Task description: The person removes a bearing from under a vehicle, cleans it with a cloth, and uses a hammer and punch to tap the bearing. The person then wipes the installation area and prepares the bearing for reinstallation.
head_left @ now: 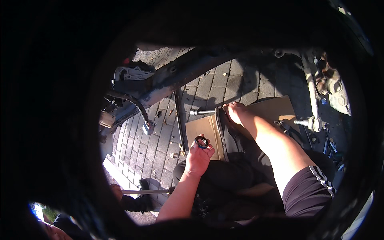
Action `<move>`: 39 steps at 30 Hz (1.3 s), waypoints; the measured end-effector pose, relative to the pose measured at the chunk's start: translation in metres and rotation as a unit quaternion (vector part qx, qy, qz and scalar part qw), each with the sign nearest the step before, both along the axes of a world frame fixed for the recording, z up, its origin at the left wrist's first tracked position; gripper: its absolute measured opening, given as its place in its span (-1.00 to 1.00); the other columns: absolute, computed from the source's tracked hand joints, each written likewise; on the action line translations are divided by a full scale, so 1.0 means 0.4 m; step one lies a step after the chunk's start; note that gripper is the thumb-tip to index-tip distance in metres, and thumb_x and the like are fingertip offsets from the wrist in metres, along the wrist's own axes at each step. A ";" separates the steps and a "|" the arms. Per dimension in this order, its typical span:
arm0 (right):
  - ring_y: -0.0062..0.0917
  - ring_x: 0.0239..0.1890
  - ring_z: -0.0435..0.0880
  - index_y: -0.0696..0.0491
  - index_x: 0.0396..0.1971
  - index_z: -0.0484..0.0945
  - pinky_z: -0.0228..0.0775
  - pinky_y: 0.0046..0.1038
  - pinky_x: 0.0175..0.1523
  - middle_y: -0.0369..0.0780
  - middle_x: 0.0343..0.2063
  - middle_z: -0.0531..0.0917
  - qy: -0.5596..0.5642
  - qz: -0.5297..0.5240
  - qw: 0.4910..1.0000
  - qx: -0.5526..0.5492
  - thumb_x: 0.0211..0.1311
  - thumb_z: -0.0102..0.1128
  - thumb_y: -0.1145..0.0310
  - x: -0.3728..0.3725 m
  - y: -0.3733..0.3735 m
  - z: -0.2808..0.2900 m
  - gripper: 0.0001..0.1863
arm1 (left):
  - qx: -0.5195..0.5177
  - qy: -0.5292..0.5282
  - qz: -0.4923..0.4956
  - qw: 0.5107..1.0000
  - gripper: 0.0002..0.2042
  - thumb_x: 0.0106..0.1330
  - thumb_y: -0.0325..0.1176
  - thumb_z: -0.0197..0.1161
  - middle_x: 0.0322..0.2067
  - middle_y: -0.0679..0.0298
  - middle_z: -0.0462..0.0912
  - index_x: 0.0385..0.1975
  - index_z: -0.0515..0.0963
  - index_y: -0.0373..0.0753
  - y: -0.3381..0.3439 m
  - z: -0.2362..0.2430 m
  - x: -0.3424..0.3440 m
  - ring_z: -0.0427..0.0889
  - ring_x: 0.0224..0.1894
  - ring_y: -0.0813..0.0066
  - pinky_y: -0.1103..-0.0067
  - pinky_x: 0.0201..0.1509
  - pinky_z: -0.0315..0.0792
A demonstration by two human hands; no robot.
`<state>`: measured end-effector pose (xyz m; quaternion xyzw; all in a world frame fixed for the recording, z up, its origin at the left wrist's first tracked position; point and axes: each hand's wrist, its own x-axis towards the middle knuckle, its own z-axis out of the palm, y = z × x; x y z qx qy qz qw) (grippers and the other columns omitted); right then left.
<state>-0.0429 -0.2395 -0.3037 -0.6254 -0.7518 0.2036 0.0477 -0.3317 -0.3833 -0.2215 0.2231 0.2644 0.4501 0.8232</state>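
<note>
Palm up over the cardboard, my left hand (199,158) has its fingers curled round a black ring (202,142) with a bluish edge, which looks like an oil seal. Its round opening faces up. Farther forward and to the right, my right hand (235,113) is closed with curled fingers by the top end of a dark shoe (228,140). What lies in those fingers is hidden. Just left of that hand a metal socket bar (203,113) lies across the far edge of the cardboard sheet (198,130).
A dark metal beam (186,72) crosses above the paving (152,148). From it hangs a cable with a grey connector (148,127). A rod with a ball joint (315,123) hangs at the right. At lower left, another person's hand (116,192) is by a metal bar (146,192).
</note>
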 end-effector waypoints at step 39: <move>-0.64 -0.51 0.34 0.13 -0.36 0.47 0.21 -0.41 -0.39 -0.32 -0.58 0.40 0.398 -0.154 0.904 0.001 0.67 0.26 0.07 -0.013 -0.868 0.408 -0.54 | -0.010 -0.162 0.095 0.982 -0.52 0.53 0.05 0.43 0.13 0.13 0.81 0.17 0.69 -0.23 -0.006 0.006 0.117 0.77 0.27 0.21 0.23 0.24 0.75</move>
